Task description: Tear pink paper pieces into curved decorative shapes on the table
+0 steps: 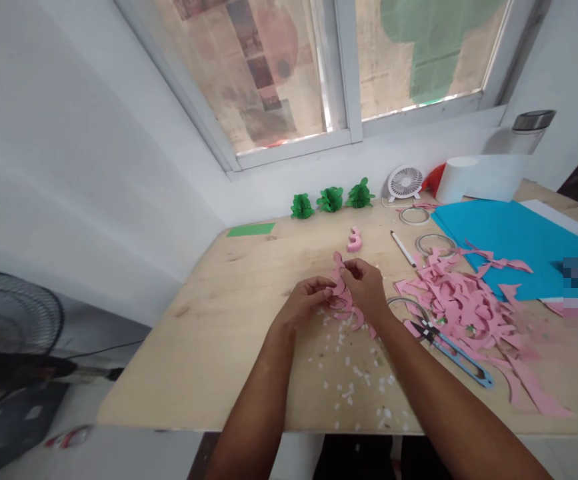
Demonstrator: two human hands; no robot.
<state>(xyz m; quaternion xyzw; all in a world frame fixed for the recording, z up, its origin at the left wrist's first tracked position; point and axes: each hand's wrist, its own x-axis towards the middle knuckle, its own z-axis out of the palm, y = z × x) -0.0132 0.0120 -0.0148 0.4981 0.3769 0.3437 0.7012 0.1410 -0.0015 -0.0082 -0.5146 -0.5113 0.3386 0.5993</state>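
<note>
A curvy pink paper cutout point(337, 259) stands between my two hands over the table. My left hand point(305, 301) is closed, with its fingertips pinching the cutout's lower left part. From the right, my right hand point(367, 285) pinches the same cutout near its upper part. Under and just in front of the fingers lie more curved pink paper pieces point(357, 319), partly hidden by the hands. Behind them rests a small pink stack shaped like a 3 point(354, 240). Tiny white paper bits point(349, 387) are scattered between my forearms.
Pink paper scraps point(469, 300) pile up at right, beside blue-handled snips point(459, 357), a white marker point(403, 249) and metal-looking rings point(436, 245). Blue sheets point(509, 233) lie farther right. Three green paper shapes point(329, 199), a small white fan point(405, 182) and a green strip point(251, 230) line the back.
</note>
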